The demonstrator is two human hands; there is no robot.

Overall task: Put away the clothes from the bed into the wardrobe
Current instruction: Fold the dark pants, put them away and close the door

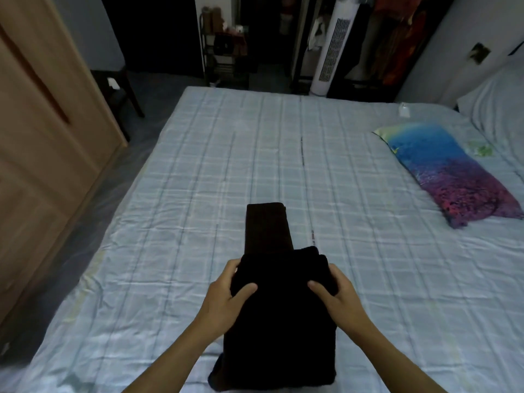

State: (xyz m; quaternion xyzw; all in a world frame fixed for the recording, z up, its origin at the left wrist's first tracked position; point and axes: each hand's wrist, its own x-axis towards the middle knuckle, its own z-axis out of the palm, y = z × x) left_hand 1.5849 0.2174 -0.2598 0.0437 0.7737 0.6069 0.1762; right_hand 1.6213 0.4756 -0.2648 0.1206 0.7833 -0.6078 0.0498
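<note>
Clothes [279,321], black and folded into a thick stack, sit at the near edge of the bed [198,171], their folds lost in the dim light. A narrower dark brown folded piece [266,228] lies just beyond, touching or perhaps tucked under the stack's far end. The left hand [226,296] grips the stack's far left corner, thumb on top and fingers curled round the side. The right hand [334,293] grips the far right corner likewise. Both pieces run lengthwise away from the person. A colourful pillow [450,174] lies well apart to the right; the wooden wardrobe [48,137] stands at left.
</note>
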